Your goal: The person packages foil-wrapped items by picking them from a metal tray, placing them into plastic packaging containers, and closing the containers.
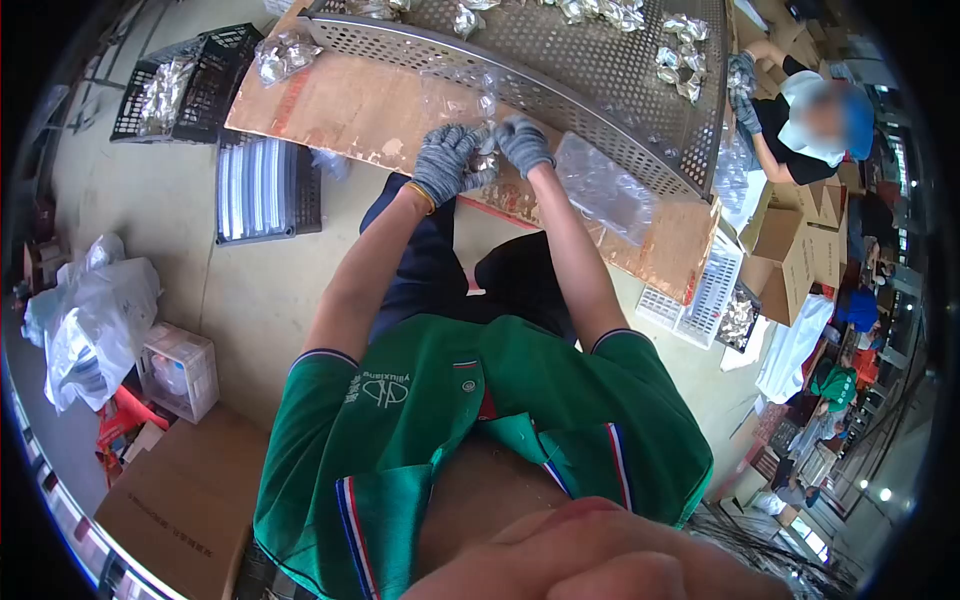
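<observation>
My left hand (pixel 447 163), in a grey knitted glove, is closed around shiny silver metal parts (pixel 486 162) above the edge of the wooden board (pixel 350 110). My right hand (pixel 524 146), gloved the same way, is close beside it with its fingers bent together at the parts; what they pinch is hidden. A clear plastic bag (pixel 450 95) lies on the board just beyond my hands. To the right, a flat pile of clear plastic bags (pixel 606 190) rests on the board. At the board's left end is a clear bag filled with silver parts (pixel 286 57).
Behind the board rises a perforated metal tray (pixel 600 105) carrying groups of silver parts (pixel 682 58). Black crates (pixel 215 85) stand at the left, one holding silver parts. A co-worker (pixel 800 130) in gloves is at the tray's right end. White baskets (pixel 700 290) and cardboard boxes (pixel 785 250) are right.
</observation>
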### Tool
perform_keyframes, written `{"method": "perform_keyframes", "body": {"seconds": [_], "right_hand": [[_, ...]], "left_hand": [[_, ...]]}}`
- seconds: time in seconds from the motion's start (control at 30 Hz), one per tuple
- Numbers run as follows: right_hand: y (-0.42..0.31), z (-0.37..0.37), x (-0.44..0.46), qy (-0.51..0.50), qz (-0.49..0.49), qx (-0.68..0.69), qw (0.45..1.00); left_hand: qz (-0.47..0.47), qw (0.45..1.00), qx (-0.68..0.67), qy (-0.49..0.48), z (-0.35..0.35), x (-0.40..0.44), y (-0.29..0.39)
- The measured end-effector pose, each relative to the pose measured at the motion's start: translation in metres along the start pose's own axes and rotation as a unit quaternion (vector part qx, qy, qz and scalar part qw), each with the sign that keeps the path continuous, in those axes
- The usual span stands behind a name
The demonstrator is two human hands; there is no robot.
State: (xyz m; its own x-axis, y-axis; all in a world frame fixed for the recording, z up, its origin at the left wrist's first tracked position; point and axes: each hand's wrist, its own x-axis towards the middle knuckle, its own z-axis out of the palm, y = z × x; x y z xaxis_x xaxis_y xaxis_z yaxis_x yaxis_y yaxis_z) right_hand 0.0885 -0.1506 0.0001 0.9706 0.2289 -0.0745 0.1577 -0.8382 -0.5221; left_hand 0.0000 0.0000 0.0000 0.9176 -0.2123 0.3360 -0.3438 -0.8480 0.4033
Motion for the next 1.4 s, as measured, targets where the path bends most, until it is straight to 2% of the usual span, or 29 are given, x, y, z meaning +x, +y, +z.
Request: {"method": "perform_keyframes", "body": {"seconds": [0.07,0.1,0.2,0.23,0.33,0.47,0.53,0.57,0.63,0.67,0.73,0.77,0.83,0.87,0.93,0.97,1.03,1.07,1.1,1.17,1.23,1.27,1.3,1.33,1.4], "right_hand": [[0.011,-0.008,-0.012,-0.104,-0.039,0.134,0.985],[-0.003,0.006,-0.021,-0.111,-0.037,0.153,0.981],[-0.029,-0.02,-0.031,-0.018,-0.132,0.0,0.991],[-0.032,-0.018,-0.03,-0.019,-0.135,0.002,0.991],[-0.044,-0.015,-0.03,0.004,-0.205,-0.148,0.967],[-0.04,-0.018,-0.028,0.012,-0.267,-0.15,0.952],[-0.043,-0.023,-0.02,-0.079,-0.252,-0.187,0.946],[-0.041,-0.024,-0.02,-0.077,-0.249,-0.185,0.948],[-0.032,-0.033,-0.019,-0.117,-0.231,-0.015,0.966],[-0.02,-0.029,-0.015,-0.114,-0.232,-0.016,0.966],[0.001,-0.016,-0.012,-0.133,-0.172,0.221,0.951],[0.004,-0.015,-0.007,-0.131,-0.173,0.22,0.951],[-0.011,-0.032,0.0,0.116,-0.181,0.072,0.974],[-0.027,-0.047,0.002,0.113,-0.178,0.074,0.975],[-0.063,-0.08,0.008,0.14,-0.277,0.033,0.95],[-0.069,-0.08,0.012,0.143,-0.275,0.034,0.95],[-0.079,-0.074,0.034,0.052,-0.295,-0.147,0.943],[-0.07,-0.058,0.048,0.113,-0.376,-0.165,0.905],[-0.074,-0.06,0.049,0.115,-0.378,-0.165,0.904],[-0.081,-0.063,0.05,-0.002,-0.383,-0.251,0.889],[-0.07,-0.056,0.041,-0.014,-0.407,-0.246,0.879],[-0.063,-0.052,0.034,-0.069,-0.37,-0.233,0.897],[-0.057,-0.05,0.023,-0.123,-0.331,-0.217,0.91],[-0.047,-0.047,0.008,-0.124,-0.332,-0.219,0.909],[-0.028,-0.044,-0.021,-0.053,-0.355,-0.131,0.924]], "left_hand": [[0.001,0.996,-0.061,0.062,0.008,0.003,0.006],[-0.001,0.998,-0.048,0.046,-0.001,-0.008,-0.006],[-0.023,0.992,-0.113,0.045,0.003,-0.003,-0.003],[-0.025,0.993,-0.11,0.047,0.002,-0.003,-0.003],[-0.053,0.994,-0.09,0.035,0.002,-0.004,-0.001],[-0.003,0.996,-0.065,0.065,-0.002,-0.003,0.003],[0.01,0.993,0.018,0.114,-0.002,-0.003,0.003],[0.014,0.994,0.018,0.111,-0.002,-0.003,0.003],[-0.014,0.995,-0.019,0.094,-0.002,-0.001,0.007],[-0.012,0.995,-0.018,0.097,-0.002,0.0,0.006],[-0.058,0.998,-0.004,0.019,-0.004,-0.001,0.007],[-0.057,0.998,-0.004,0.021,-0.005,0.0,0.009],[-0.059,0.997,-0.036,0.037,-0.014,0.002,0.015],[-0.06,0.997,-0.037,0.032,-0.011,-0.001,0.014],[-0.047,0.998,-0.008,0.042,-0.006,-0.001,0.008],[-0.044,0.998,-0.007,0.041,-0.007,0.0,0.008],[-0.052,0.998,-0.019,0.013,-0.009,0.002,0.008],[-0.052,0.998,-0.018,0.014,-0.01,0.002,0.009],[-0.059,0.998,-0.005,0.01,-0.012,0.002,0.011],[-0.069,0.998,0.009,0.008,-0.012,0.003,0.011],[-0.077,0.997,0.01,0.007,-0.014,0.003,0.013],[-0.076,0.997,0.009,0.007,-0.015,0.004,0.016],[-0.103,0.993,0.04,-0.032,-0.028,0.007,0.026],[-0.133,0.986,0.072,-0.07,-0.035,0.009,0.031],[-0.12,0.99,0.07,-0.039,-0.032,0.009,0.029]]}}
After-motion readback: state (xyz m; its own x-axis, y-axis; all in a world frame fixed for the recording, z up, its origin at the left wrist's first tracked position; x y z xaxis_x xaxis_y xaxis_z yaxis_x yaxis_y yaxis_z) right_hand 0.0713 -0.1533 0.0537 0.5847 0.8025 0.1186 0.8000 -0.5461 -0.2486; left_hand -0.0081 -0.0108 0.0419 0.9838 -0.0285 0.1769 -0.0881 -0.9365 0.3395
